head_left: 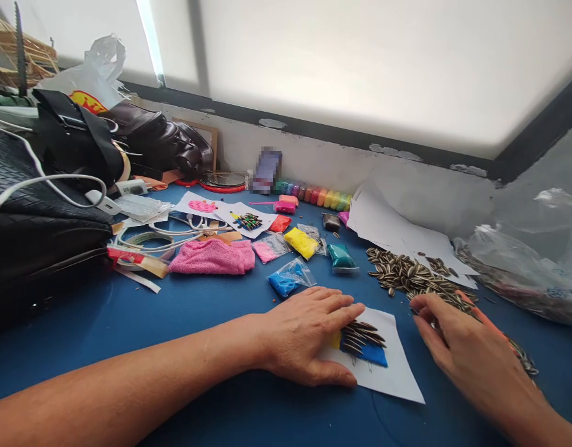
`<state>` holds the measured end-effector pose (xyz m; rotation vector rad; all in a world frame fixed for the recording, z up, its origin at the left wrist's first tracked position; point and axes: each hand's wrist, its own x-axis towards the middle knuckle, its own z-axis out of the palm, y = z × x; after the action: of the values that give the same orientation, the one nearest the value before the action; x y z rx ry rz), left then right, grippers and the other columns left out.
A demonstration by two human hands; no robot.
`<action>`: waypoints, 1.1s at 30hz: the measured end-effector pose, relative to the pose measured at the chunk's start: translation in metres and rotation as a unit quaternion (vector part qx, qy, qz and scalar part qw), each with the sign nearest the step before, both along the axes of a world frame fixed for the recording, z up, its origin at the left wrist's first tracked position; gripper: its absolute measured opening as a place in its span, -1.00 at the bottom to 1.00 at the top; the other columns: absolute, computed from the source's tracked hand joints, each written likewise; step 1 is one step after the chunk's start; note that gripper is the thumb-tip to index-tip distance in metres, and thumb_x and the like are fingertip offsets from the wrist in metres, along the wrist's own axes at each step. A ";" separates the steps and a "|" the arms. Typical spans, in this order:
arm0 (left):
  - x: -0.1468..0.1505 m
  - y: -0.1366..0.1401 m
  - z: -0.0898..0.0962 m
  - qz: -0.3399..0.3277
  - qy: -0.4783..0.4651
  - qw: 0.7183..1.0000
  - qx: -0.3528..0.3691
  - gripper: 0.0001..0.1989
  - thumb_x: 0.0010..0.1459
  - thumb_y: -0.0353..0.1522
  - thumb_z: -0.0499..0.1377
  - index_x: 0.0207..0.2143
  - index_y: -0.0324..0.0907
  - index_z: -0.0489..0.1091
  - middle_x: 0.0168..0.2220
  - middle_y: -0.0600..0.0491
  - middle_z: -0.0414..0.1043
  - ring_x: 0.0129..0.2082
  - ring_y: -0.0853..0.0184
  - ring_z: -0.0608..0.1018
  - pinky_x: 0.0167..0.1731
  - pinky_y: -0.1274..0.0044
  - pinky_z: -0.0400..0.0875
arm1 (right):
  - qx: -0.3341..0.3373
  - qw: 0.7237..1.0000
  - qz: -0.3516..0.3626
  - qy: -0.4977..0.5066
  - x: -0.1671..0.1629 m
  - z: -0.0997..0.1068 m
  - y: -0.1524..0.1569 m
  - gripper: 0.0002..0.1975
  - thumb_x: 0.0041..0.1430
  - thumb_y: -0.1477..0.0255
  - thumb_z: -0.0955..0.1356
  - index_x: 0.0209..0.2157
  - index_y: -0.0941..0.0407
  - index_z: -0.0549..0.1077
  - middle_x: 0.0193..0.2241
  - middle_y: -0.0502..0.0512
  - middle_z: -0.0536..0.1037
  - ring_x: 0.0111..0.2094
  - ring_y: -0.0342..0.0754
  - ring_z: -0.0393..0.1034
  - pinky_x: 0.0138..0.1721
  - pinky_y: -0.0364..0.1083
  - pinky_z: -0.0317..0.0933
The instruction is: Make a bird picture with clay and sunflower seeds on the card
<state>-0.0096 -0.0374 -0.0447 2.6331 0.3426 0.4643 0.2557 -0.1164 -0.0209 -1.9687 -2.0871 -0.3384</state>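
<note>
Across the blue table (pixel 95 323), the left hand (pixel 309 335) lies flat, fingers extended, gripping nothing; the right hand (pixel 467 347) curls by the seed pile (pixel 407 273), whether on a seed I cannot tell. Partly under the left hand, the paper sheet (pixel 397 379) could skew if that palm slides, smudging the blue patch (pixel 374 356) and dislodging its striped seeds (pixel 363 335).

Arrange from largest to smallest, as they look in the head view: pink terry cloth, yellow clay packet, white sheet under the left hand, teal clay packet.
1. White sheet, though the left hand covers part
2. Pink terry cloth
3. Yellow clay packet and teal clay packet: too alike to rank
</note>
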 end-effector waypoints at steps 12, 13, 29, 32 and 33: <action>0.000 0.001 -0.002 -0.002 -0.011 1.000 -0.006 -0.14 0.13 -0.01 0.22 0.32 -0.30 0.07 0.28 -0.19 0.19 0.29 0.07 0.24 0.30 0.31 0.02 | 0.019 1.000 0.001 -0.001 0.008 0.000 0.002 -0.63 0.27 0.18 0.18 -0.27 0.06 0.53 -0.35 0.11 0.62 -0.42 0.03 0.51 -0.47 -0.03 0.31; 0.000 0.002 -0.002 -0.004 -0.016 1.000 -0.006 -0.14 0.13 -0.01 0.22 0.32 -0.29 0.07 0.28 -0.18 0.19 0.29 0.08 0.24 0.30 0.32 0.02 | 0.016 1.000 -0.005 -0.010 0.008 -0.002 0.002 -0.62 0.28 0.16 0.18 -0.31 0.05 0.53 -0.37 0.09 0.61 -0.42 0.03 0.51 -0.47 -0.02 0.31; 0.000 0.000 -0.001 0.000 -0.012 1.000 0.011 -0.17 0.13 -0.05 0.24 0.30 -0.31 0.10 0.28 -0.21 0.19 0.27 0.03 0.26 0.28 0.29 0.07 | 0.032 0.998 0.003 -0.057 0.029 -0.016 0.039 -0.65 0.23 0.35 0.21 -0.19 0.15 0.58 -0.32 0.21 0.53 -0.27 0.11 0.43 -0.24 0.07 0.31; 0.000 0.000 -0.001 -0.001 -0.010 1.000 0.010 -0.18 0.13 -0.05 0.23 0.30 -0.30 0.10 0.28 -0.20 0.19 0.27 0.04 0.27 0.28 0.28 0.07 | 0.027 0.998 0.021 -0.054 0.031 -0.017 0.041 -0.68 0.23 0.34 0.21 -0.27 0.13 0.57 -0.33 0.20 0.53 -0.28 0.09 0.43 -0.25 0.06 0.31; 0.000 0.000 -0.001 -0.001 -0.012 1.000 0.010 -0.18 0.13 -0.05 0.23 0.30 -0.29 0.10 0.28 -0.20 0.19 0.27 0.04 0.27 0.28 0.28 0.06 | 0.026 0.998 0.028 -0.052 0.031 -0.016 0.041 -0.68 0.24 0.33 0.20 -0.29 0.12 0.56 -0.33 0.19 0.53 -0.29 0.08 0.43 -0.25 0.05 0.30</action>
<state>-0.0095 -0.0376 -0.0455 2.6442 0.3294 0.5011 0.2872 -0.0755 -0.0371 -1.8977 -2.1673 -0.4889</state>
